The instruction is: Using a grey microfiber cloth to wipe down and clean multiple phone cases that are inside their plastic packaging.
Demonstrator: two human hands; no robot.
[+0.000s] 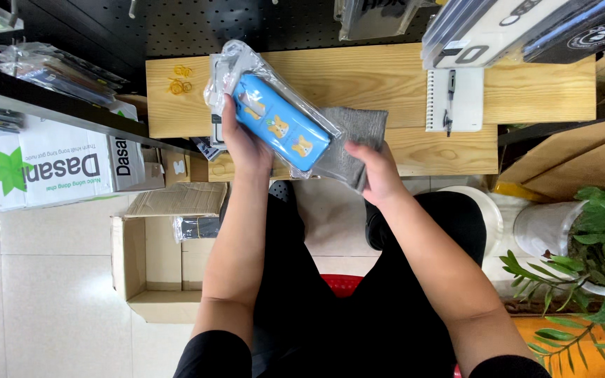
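Observation:
My left hand (pixel 244 143) holds a blue phone case (pixel 280 124) with small orange animal pictures, sealed in a clear plastic sleeve, over the front of a wooden desk (pixel 526 91). My right hand (pixel 378 175) grips a grey pouch (pixel 355 140) just right of the case, touching its lower end. The sleeve's top flap sticks up past my left fingers. Both forearms reach out over my lap in dark trousers.
Yellow rubber bands (pixel 181 79) lie on the desk's left part. A white notebook with a pen (pixel 453 99) lies to the right. An open cardboard box (pixel 155 259) sits on the floor at left. A white printed carton (pixel 57 168) stands under a shelf. A green plant (pixel 589 252) is at right.

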